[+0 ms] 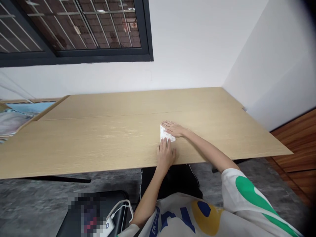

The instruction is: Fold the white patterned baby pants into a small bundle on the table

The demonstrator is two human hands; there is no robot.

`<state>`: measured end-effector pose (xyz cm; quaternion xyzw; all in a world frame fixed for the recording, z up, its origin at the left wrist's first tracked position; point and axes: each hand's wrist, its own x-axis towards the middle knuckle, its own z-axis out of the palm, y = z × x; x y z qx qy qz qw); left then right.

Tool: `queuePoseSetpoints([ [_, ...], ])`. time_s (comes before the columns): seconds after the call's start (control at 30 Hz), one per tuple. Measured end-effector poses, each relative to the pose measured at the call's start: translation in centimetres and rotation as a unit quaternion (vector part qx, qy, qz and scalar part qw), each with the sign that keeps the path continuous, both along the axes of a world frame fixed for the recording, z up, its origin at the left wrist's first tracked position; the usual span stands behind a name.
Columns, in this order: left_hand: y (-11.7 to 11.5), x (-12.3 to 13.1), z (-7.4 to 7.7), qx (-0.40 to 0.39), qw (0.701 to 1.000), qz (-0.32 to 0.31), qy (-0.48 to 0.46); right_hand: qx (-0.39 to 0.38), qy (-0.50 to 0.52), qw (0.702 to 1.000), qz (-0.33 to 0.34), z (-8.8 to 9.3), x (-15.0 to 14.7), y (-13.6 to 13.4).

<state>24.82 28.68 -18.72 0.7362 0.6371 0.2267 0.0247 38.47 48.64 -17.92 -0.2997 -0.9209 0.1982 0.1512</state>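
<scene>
A small white square of paper, which looks like a folded tissue with faint marks on it, lies flat on the wooden tabletop. My right hand rests flat across its upper right part, fingers stretched out to the left, hiding that part. At the paper's lower edge, my left hand lies palm down with fingertips on the paper and thumb out to the right. Neither hand is closed around anything.
A seam runs along the table. Behind it are a white wall and a barred window. A black seat with a white charger and cable stands lower left. Wooden panelling is at right, bedding at far left.
</scene>
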Motion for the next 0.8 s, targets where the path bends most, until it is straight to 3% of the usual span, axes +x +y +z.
queuePoseSetpoints([
  [0.23, 0.3, -0.7, 0.7, 0.009, 0.998, -0.006, -0.059, 0.052, 0.033, 0.990, -0.128, 0.4, 0.4, 0.8],
  [0.4, 2.2, -2.7, 2.0, 0.003, 0.986, 0.141, -0.093, 0.086, 0.110, 0.962, -0.236, 1.7, 0.1, -1.0],
  [0.53, 4.4, -3.3, 2.2, -0.030, 0.982, 0.171, -0.076, 0.049, 0.092, 0.968, -0.227, 1.6, -0.1, -2.2],
  [0.67, 5.7, -3.0, 1.9, -0.043, 0.984, 0.151, -0.081, 0.025, 0.084, 0.972, -0.219, 1.0, 0.3, -2.9],
  [0.8, 5.5, -2.5, 1.9, -0.057, 0.989, 0.108, -0.088, 0.029, 0.082, 0.968, -0.235, 1.1, 1.0, -4.1],
])
